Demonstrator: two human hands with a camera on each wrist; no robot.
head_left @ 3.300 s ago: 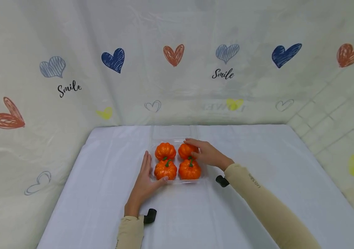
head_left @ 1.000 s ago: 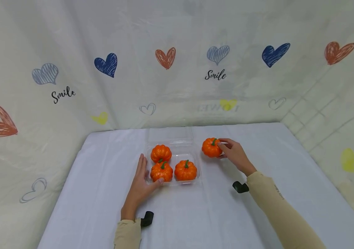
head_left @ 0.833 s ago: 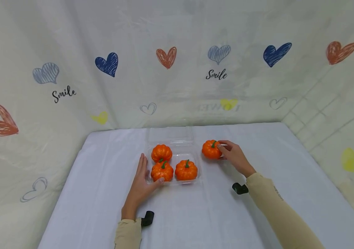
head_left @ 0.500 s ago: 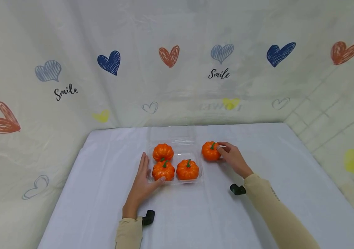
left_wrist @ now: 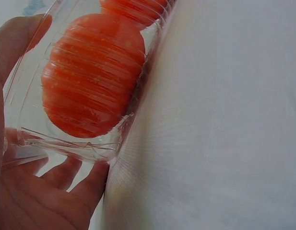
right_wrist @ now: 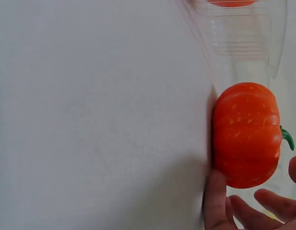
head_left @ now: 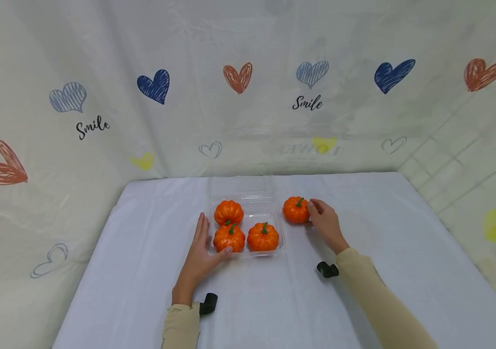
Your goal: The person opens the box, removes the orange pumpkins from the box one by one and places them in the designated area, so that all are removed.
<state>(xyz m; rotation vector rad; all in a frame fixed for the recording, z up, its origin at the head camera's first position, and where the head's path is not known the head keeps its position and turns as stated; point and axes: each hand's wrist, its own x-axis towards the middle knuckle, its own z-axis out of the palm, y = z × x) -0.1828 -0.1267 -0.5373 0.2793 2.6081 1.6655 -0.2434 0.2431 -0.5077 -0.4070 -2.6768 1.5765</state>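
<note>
Three small orange toy pumpkins sit in a clear plastic clamshell container [head_left: 258,211]: one at the back left [head_left: 228,212], one at the front left [head_left: 229,237], one at the front right [head_left: 263,236]. My left hand [head_left: 200,254] braces the container's front left corner, straight fingers along its left wall and thumb at the front rim. A fourth pumpkin [right_wrist: 247,136], with a green stem, sits on the cloth right of the container. My right hand [head_left: 325,222] is beside it; in the right wrist view one fingertip touches its base and the thumb stands away from it.
The container's lid [head_left: 241,186] lies folded back toward the rear edge of the white cloth-covered table [head_left: 152,252]. Behind hangs a pale curtain [head_left: 265,121] printed with hearts. Black wrist cameras [head_left: 208,304] jut from beside both sleeves.
The right hand has lifted the back right pumpkin out of the container and set it on the cloth to the right. Just now its fingers have loosened. The left hand has stayed at the container.
</note>
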